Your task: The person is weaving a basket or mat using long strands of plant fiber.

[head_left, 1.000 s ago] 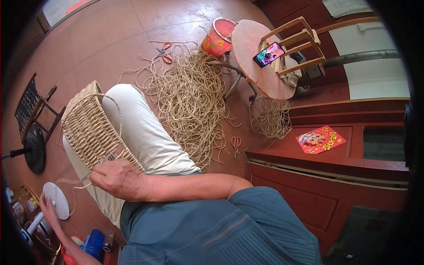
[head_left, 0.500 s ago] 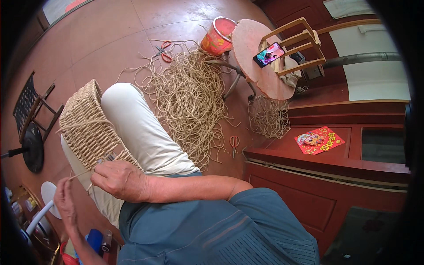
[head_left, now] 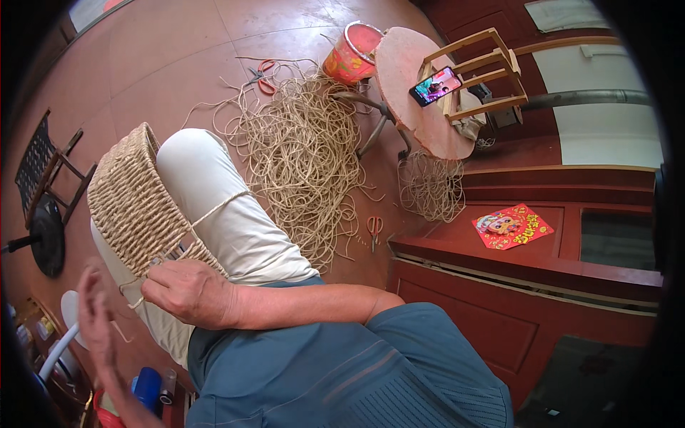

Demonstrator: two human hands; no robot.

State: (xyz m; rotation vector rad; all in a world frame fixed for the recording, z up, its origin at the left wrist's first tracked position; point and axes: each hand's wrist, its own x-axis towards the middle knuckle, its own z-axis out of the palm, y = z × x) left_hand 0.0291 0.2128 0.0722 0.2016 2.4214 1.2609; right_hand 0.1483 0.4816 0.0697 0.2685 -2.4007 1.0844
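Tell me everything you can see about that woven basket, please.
The woven basket is straw-coloured, its wall made of close rows of twisted cord that looks like natural fibre. It lies tilted over the pale trousers, its inside just showing at the far end. The right hand is closed over its near end, beside metallic prongs. A strand runs from its edge across the trousers.

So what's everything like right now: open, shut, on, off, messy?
Phone: screen lit.
Rope pile: loose, tangled.
Red-handled cutters: open.
Scissors: look closed.
Bucket: standing upright.
Basket: tilted, with a loose strand.
Right hand: grip closed on the basket's edge.
Left hand: blurred, can't tell if it holds anything.
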